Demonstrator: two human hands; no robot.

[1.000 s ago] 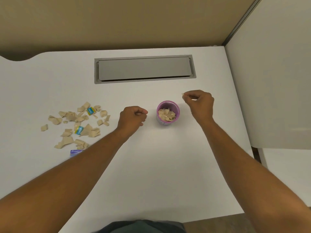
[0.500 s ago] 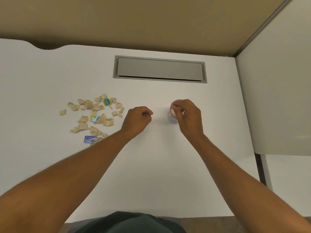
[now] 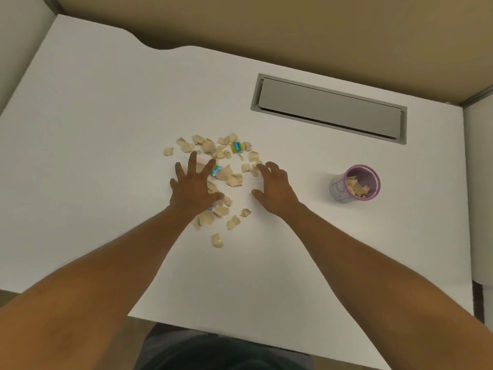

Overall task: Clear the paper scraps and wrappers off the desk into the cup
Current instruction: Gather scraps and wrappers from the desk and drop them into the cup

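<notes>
Views: 1, a wide-angle camera worn on the person's head.
Position: above the near edge of the white desk (image 3: 106, 108), over the person's lap.
Direction: forward and steeply down; the desk's far edge and the tan wall (image 3: 266, 20) lie at the top.
Tilt: rolled a little, so the grey hatch (image 3: 329, 109) slants down to the right.
Nearness: both forearms fill the bottom corners.
Shared: no 2nd view.
</notes>
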